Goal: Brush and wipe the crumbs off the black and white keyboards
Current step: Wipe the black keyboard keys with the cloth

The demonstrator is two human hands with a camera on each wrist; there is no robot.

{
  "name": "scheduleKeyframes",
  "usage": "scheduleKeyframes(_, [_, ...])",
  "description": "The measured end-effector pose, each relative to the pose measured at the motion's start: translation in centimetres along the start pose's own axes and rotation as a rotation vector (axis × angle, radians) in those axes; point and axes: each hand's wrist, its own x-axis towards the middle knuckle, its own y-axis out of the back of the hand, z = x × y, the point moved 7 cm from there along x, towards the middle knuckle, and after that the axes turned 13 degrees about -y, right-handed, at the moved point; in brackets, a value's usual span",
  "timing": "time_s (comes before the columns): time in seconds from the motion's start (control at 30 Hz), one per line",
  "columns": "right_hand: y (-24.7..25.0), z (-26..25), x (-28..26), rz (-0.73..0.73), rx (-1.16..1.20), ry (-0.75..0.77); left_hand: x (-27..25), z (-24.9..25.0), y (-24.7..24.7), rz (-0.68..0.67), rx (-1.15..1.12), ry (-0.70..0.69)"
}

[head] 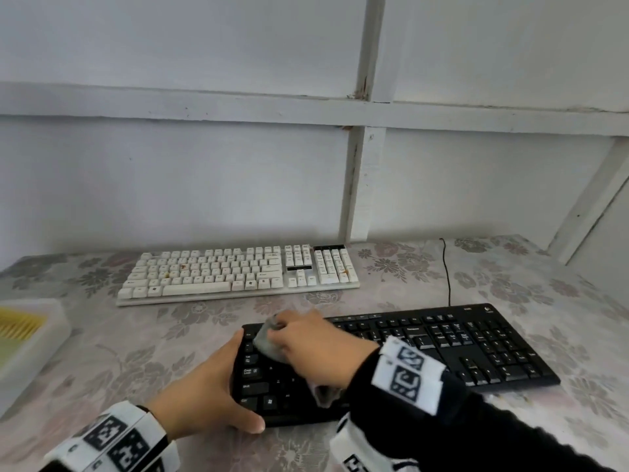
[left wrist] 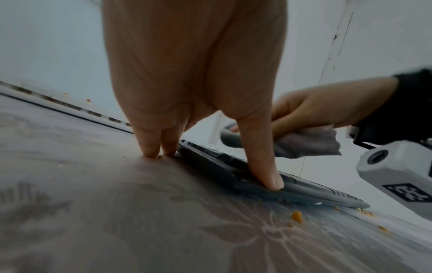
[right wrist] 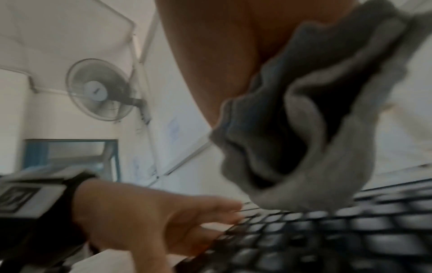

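Desk point(head: 510, 277): flat top under a pale cloth with a faded floral print, carrying everything below.
Black keyboard point(head: 476, 349): long, slim, matte plastic with low flat keys, at the near right of the desk.
White keyboard point(head: 238, 270): cream, with tall blocky keycaps and a few orange specks, well behind the black one.
Left hand point(head: 211, 386): fingers straight, bracing the black keyboard's left end, thumb on its near edge.
Right hand point(head: 306, 342): fingers curled round the cloth, pressing it on the upper-left keys.
Cloth point(head: 267, 342): grey, soft, bunched (a loose tail hangs under the wrist).
Crumbs point(left wrist: 297, 216): small orange bits on the desk beside the black keyboard's edge.
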Motion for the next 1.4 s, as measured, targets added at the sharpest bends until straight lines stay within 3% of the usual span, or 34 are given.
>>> scheduleKeyframes(0.07, [-1.4, -2.5, 1.1, 0.001, -0.038, 0.058, 0.1, 0.1, 0.1, -0.004, 0.020, 0.016])
scheduleKeyframes(0.23, [-2.4, -3.1, 0.9, 0.032, -0.092, -0.037, 0.3, 0.4, 0.1, 0.003, 0.071, 0.007])
scheduleKeyframes(0.57, [-1.3, 3.5, -2.8, 0.057, -0.111, -0.149, -0.2, 0.2, 0.0, 0.031, 0.026, -0.013])
scheduleKeyframes(0.73, [0.0, 5.1, -3.2, -0.031, -0.164, -0.289, -0.2, 0.5, 0.0, 0.022, 0.011, -0.018])
scheduleKeyframes(0.93, [0.3, -2.2, -0.4, -0.008, -0.035, -0.021, 0.0, 0.4, 0.2, 0.015, 0.056, -0.005])
scheduleKeyframes(1.03, [-1.3, -4.2, 0.1, -0.033, -0.030, -0.088, 0.0, 0.1, 0.3, 0.003, 0.110, 0.046])
scheduleKeyframes(1.4, [-1.6, 2.0, -2.1, 0.070, -0.071, -0.124, -0.1, 0.3, 0.2, 0.035, 0.071, -0.001])
